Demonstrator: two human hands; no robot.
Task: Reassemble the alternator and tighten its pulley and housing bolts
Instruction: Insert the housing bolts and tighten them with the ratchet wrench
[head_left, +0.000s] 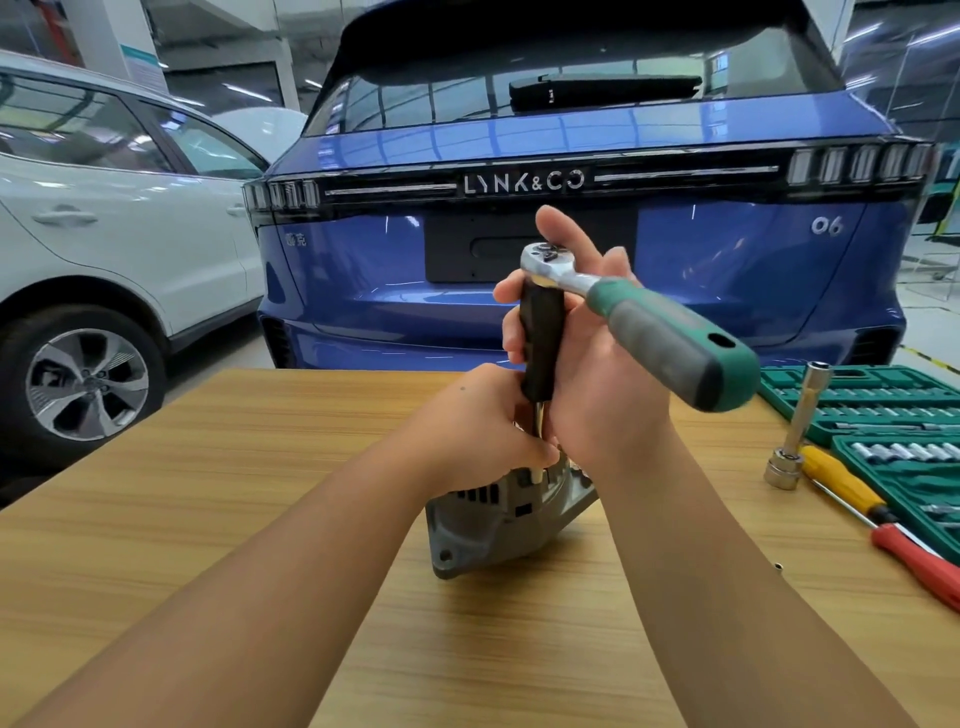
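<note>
A grey metal alternator (498, 519) stands on the wooden table (208, 519), tilted, with a mounting ear at its lower left. A ratchet wrench (670, 343) with a green and grey handle sits on top of a black upright extension (543, 338) whose thin steel tip reaches down to the alternator's top. My right hand (587, 374) curls round the black extension just below the ratchet head. My left hand (483, 426) grips the lower steel end of the tool at the alternator housing. The bolt under the tool is hidden by my fingers.
At the table's right edge lies an open green socket set case (893, 415), with a long steel socket (795, 431) standing beside it. A yellow screwdriver (841, 483) and a red one (919, 561) lie near it. A blue car (571, 270) and a white car (104, 249) stand behind the table.
</note>
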